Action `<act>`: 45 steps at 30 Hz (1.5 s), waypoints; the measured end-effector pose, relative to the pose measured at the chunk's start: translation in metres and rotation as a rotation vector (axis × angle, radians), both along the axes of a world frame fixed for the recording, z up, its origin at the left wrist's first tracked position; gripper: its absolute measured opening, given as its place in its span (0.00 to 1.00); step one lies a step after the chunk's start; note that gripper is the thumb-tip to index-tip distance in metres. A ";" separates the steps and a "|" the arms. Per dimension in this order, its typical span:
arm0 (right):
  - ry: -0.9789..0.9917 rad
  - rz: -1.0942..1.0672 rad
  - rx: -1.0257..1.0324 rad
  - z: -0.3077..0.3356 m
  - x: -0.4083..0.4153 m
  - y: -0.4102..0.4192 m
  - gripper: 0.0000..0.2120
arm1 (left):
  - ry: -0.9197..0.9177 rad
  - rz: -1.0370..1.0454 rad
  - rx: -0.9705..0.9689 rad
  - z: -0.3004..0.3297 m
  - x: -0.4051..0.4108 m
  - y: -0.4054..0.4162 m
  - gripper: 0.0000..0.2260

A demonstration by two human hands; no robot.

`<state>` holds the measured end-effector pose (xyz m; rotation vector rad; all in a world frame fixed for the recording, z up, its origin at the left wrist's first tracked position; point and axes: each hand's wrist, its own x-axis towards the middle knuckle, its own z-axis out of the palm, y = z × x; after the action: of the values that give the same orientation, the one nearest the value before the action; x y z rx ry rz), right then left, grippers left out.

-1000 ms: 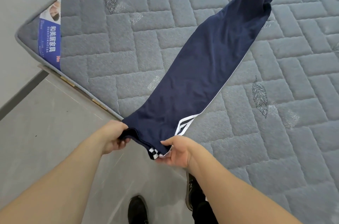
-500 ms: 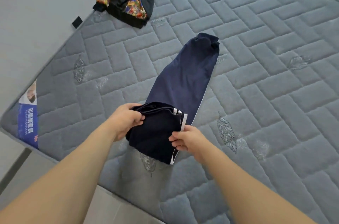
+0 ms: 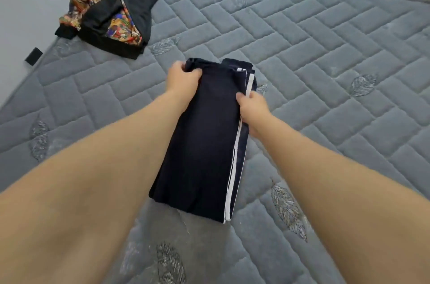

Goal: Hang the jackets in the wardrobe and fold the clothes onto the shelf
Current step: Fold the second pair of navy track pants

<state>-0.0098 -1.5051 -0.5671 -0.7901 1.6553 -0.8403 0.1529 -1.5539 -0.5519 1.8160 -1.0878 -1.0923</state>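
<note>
One folded trousers (image 3: 204, 144), one jacket (image 3: 111, 11), apparently; two hands.

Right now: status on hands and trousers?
Left hand and right hand both gripping navy trousers, folded on mattress. Patterned jacket lies apart, far corner.

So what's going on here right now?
A person is folding navy track pants on a grey mattress. The left hand grips the far end of the fold; the right hand pinches the white-striped edge. A black and patterned jacket lies at the far left corner, not yet hung.
</note>
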 end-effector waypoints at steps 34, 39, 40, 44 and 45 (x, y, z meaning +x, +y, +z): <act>0.266 -0.142 0.089 -0.143 0.010 -0.111 0.11 | -0.004 -0.186 0.118 -0.167 0.021 -0.079 0.09; 0.072 -0.201 0.181 -0.141 0.009 -0.109 0.21 | 0.053 -0.006 0.079 -0.161 0.025 -0.075 0.12; 0.076 -0.174 0.175 -0.143 0.009 -0.109 0.17 | 0.033 -0.045 0.110 -0.160 0.025 -0.074 0.09; 0.156 -0.108 -0.072 -0.136 0.005 -0.103 0.07 | 0.088 -0.152 0.192 -0.152 0.017 -0.076 0.11; 0.169 -0.124 -0.140 -0.130 0.003 -0.104 0.08 | 0.131 -0.156 0.147 -0.147 0.013 -0.079 0.11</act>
<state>-0.0067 -1.6092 -0.6973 -0.8822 1.8242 -1.0083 0.1662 -1.6324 -0.6990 1.7663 -1.1097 -1.3966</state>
